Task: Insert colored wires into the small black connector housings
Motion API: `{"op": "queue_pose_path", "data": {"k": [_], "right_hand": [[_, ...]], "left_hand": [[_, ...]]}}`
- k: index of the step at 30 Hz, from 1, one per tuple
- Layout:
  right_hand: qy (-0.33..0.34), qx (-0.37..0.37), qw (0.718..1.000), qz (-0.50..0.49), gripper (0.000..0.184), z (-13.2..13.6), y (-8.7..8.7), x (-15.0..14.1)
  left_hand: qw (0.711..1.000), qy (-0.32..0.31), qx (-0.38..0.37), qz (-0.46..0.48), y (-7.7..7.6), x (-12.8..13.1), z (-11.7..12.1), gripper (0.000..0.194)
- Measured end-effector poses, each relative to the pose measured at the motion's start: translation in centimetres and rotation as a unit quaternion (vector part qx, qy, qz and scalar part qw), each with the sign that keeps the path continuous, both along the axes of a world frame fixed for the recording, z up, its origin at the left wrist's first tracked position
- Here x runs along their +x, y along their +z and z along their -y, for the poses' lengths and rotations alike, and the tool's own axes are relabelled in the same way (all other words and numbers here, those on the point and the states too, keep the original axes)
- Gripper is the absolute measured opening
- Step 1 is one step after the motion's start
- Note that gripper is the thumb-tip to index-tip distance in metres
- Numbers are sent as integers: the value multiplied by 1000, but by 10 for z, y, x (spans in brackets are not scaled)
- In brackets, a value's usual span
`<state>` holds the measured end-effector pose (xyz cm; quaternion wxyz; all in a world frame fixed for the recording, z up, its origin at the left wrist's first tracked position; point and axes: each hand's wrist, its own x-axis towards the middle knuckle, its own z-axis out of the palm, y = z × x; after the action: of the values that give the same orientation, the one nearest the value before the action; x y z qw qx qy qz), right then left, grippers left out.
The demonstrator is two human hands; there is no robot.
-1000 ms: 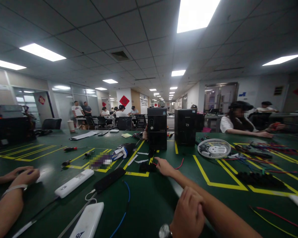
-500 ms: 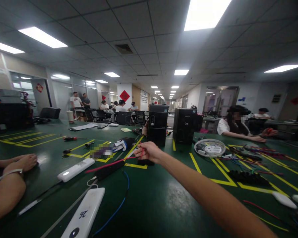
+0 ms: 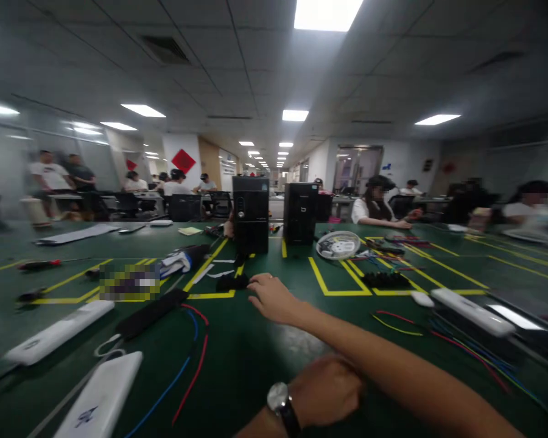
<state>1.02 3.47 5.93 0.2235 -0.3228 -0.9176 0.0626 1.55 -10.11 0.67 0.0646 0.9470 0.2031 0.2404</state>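
My right hand [image 3: 276,298] reaches over the green table [image 3: 237,353], thumb apart from the stretched fingers. Its fingertips are at the right end of a small black bundle [image 3: 232,281]; whether they touch it I cannot tell. My left hand [image 3: 326,389], with a watch on its wrist, is curled closed below the right forearm; motion blur hides whatever may be in it. To the left, a red wire [image 3: 204,353] lies curved on the table beside a blue wire [image 3: 185,359]. White paper strips [image 3: 205,274] lie beyond the bundle.
Two black computer towers [image 3: 250,216] [image 3: 300,213] stand at the back. A round white grille [image 3: 338,245] lies right of them. White power banks [image 3: 100,395] [image 3: 472,311] and a black pouch [image 3: 150,313] lie nearby. A red-green wire pair [image 3: 397,322] is at right. A person [image 3: 377,204] sits across.
My right hand has let go of the red wire, which now lies beside the blue one, and is at the black bundle. My left hand is back in view. The view has turned right.
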Motion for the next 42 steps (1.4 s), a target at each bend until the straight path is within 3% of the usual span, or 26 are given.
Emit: {"op": "queue_pose_path", "data": {"k": [2, 4, 7, 9, 11, 14, 16, 19, 21, 25, 28, 31, 33, 36, 40, 42], "right_hand": [[-55, 38, 997, 40, 28, 8, 4, 80], [-177, 21, 982, 68, 26, 18, 6, 163], [-368, -42, 924, 93, 28, 31, 6, 270], [-410, -84, 903, 96, 29, 36, 2, 316], [-387, -115, 909, 101, 29, 39, -5, 341], [-334, -117, 929, 112, 23, 41, -17, 348], [-340, -87, 929, 118, 16, 38, -26, 346], [-374, -40, 918, 123, 17, 32, -40, 343], [-398, -16, 908, 131, 18, 29, -46, 344], [-476, -8, 869, 135, 24, 26, -52, 347], [-513, -16, 851, 113, 30, 24, -55, 349], [-524, -30, 846, 96, 34, 21, -59, 351], [-524, -31, 847, 88, 36, 20, -59, 352], [-531, -29, 844, 66, 36, 22, -56, 351], [-527, -2, 850, -5, 34, 26, -50, 348], [-501, 22, 863, -56, 33, 26, -48, 346]], "left_hand": [[999, -13, -36, 1, -1, 5, -17, 16], [998, -18, -63, 8, -2, 7, -23, 18], [996, -3, -84, 18, 0, 6, -19, 17], [995, 21, -91, 35, 2, 6, -16, 17], [992, 48, -101, 60, 2, 9, -20, 19], [982, 92, -123, 112, 0, 21, -42, 22], [970, 122, -145, 152, -1, 36, -69, 22], [956, 161, -167, 178, -2, 72, -123, 27], [957, 197, -155, 148, 0, 102, -163, 32], [954, 224, -154, 129, 1, 166, -226, 38], [953, 225, -170, 115, -5, 205, -251, 46], [954, 209, -186, 103, -10, 226, -261, 42], [955, 198, -189, 112, -11, 227, -262, 37], [953, 187, -187, 148, -11, 208, -257, 43], [940, 193, -195, 202, -8, 156, -232, 48], [917, 177, -246, 258, -7, 123, -210, 48]]}}
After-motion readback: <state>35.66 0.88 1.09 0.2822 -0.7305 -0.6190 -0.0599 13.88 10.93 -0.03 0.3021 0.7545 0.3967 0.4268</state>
